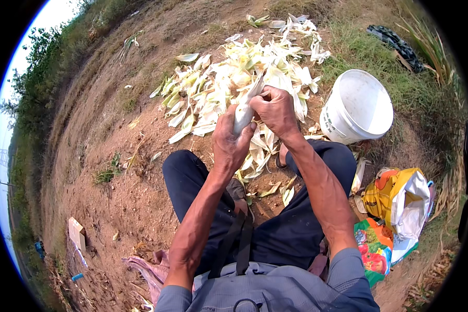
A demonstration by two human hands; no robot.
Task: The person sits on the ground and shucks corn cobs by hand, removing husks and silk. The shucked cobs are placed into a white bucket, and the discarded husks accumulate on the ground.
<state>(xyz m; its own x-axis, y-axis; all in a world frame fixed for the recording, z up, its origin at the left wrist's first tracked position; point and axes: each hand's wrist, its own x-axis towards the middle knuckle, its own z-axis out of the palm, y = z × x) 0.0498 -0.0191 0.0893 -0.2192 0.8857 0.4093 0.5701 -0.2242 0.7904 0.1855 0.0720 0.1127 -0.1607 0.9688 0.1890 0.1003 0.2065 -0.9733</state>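
Observation:
An ear of corn (pixel 243 114) in its pale husk points away from me, above my knees. My left hand (pixel 230 136) grips its lower end, with the thumb along the right side. At the upper part, my right hand (pixel 275 109) pinches the husk between thumb and fingers near the tip. The kernels are hidden under the husk. Beyond and beneath both hands spreads a heap of stripped corn husks (pixel 234 74), pale yellow and green, lying on the soil.
A white plastic bucket (pixel 358 105) tilts at the right, its inside visible. Nearer me lie a yellow plastic sack (pixel 386 195) and a colourful printed bag (pixel 374 249). A dark camouflage cloth (pixel 396 45) rests on grass. A cardboard box (pixel 77 233) sits at the left.

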